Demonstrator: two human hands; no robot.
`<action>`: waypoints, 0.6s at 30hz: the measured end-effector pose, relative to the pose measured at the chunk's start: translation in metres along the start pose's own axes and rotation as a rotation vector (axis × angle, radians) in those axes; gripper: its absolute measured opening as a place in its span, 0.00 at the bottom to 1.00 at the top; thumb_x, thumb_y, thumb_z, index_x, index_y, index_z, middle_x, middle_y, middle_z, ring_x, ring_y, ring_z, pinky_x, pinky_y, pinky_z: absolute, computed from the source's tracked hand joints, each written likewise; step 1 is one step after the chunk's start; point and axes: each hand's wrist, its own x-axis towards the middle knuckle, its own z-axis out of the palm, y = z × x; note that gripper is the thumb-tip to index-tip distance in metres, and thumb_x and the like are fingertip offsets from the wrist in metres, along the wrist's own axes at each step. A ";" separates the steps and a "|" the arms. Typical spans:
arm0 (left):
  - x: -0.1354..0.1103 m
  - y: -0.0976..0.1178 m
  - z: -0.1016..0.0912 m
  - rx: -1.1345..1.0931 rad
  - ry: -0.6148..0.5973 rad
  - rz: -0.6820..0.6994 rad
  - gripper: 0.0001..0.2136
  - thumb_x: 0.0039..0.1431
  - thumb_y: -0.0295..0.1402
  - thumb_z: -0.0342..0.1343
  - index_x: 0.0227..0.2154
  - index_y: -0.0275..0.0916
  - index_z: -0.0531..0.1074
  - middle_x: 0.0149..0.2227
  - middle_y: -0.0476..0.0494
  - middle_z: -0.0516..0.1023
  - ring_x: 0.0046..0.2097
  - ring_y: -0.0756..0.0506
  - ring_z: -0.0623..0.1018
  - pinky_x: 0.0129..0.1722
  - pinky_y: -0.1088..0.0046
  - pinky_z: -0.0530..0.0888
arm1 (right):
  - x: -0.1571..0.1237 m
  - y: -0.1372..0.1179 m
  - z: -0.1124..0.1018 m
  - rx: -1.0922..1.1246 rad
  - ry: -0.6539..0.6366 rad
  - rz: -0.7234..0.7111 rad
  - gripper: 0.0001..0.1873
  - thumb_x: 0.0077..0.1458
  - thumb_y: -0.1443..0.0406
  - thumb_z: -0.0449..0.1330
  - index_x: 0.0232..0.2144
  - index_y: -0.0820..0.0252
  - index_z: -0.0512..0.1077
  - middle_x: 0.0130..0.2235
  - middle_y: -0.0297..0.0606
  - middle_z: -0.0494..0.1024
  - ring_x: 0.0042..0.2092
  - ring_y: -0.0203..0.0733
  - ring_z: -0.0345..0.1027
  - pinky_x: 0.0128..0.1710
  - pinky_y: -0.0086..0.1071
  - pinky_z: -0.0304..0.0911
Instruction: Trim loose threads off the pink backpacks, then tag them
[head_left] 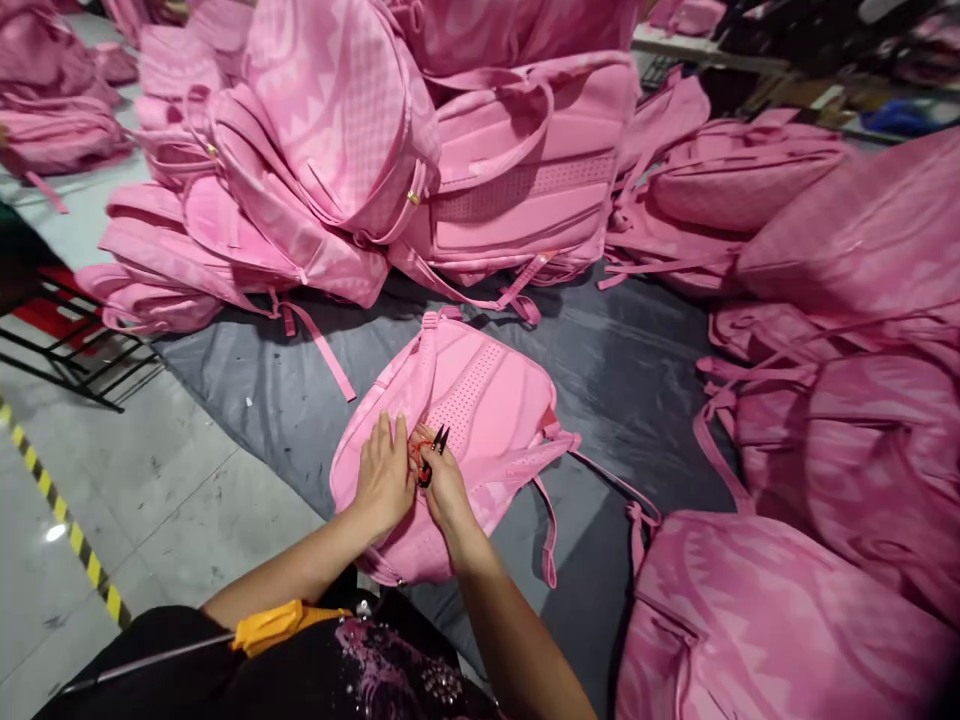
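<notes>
A pink backpack (517,385) lies back panel up in front of me, its padded straps and perforated centre strip showing. Flat on its near left part, by a shoulder strap, rests my left hand (385,472), fingers stretched out. My right hand (444,488) is closed around small black thread snips (440,440) with a red-orange part, their blades pointing up and away from me. Both hands are close together over the bag. What the right fingertips touch beneath the snips is hidden.
A grey cloth (600,340) covers the table under the bag. Pink backpacks are piled at the back (337,120) and along the right (780,610). Loose webbing straps trail from several bags. Floor with yellow-black tape (64,510) shows at left, near a black metal frame (82,345).
</notes>
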 end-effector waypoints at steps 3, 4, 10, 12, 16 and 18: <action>0.032 -0.021 -0.006 -0.121 -0.118 0.046 0.37 0.54 0.20 0.48 0.68 0.26 0.45 0.67 0.19 0.53 0.69 0.33 0.56 0.64 0.49 0.61 | 0.002 -0.004 0.014 -0.046 -0.048 -0.044 0.19 0.47 0.60 0.64 0.44 0.56 0.75 0.49 0.39 0.79 0.52 0.43 0.71 0.56 0.38 0.64; 0.041 -0.028 -0.007 -0.193 -0.138 0.056 0.37 0.54 0.20 0.48 0.68 0.27 0.45 0.66 0.21 0.57 0.67 0.35 0.60 0.63 0.51 0.63 | 0.004 -0.006 0.017 -0.068 -0.054 -0.048 0.20 0.48 0.58 0.65 0.44 0.57 0.75 0.48 0.41 0.79 0.50 0.43 0.72 0.55 0.38 0.65; 0.079 -0.055 -0.023 -0.859 -0.088 -0.058 0.20 0.59 0.32 0.51 0.55 0.35 0.69 0.54 0.37 0.75 0.54 0.42 0.74 0.58 0.61 0.67 | 0.011 -0.018 0.009 -0.386 0.298 -0.182 0.25 0.57 0.49 0.58 0.50 0.59 0.65 0.33 0.35 0.76 0.29 0.37 0.68 0.30 0.32 0.65; 0.086 -0.056 -0.032 -1.033 -0.102 -0.090 0.15 0.60 0.38 0.54 0.45 0.35 0.74 0.42 0.42 0.78 0.45 0.45 0.75 0.50 0.67 0.70 | 0.012 -0.021 0.007 -0.617 0.327 -0.229 0.21 0.58 0.51 0.57 0.47 0.58 0.67 0.33 0.34 0.74 0.32 0.38 0.68 0.34 0.33 0.65; 0.094 -0.056 -0.043 -1.181 -0.134 -0.102 0.16 0.59 0.46 0.55 0.32 0.36 0.72 0.28 0.52 0.69 0.31 0.51 0.66 0.35 0.76 0.65 | 0.015 -0.033 0.020 -0.902 0.286 -0.334 0.19 0.63 0.54 0.52 0.50 0.58 0.66 0.35 0.35 0.74 0.35 0.41 0.69 0.37 0.35 0.64; 0.095 -0.058 -0.045 -1.206 -0.131 -0.106 0.17 0.58 0.48 0.56 0.28 0.37 0.69 0.25 0.54 0.63 0.29 0.52 0.61 0.31 0.76 0.60 | 0.017 -0.043 0.030 -1.033 0.290 -0.478 0.18 0.64 0.56 0.51 0.51 0.58 0.67 0.38 0.38 0.76 0.37 0.42 0.70 0.37 0.36 0.64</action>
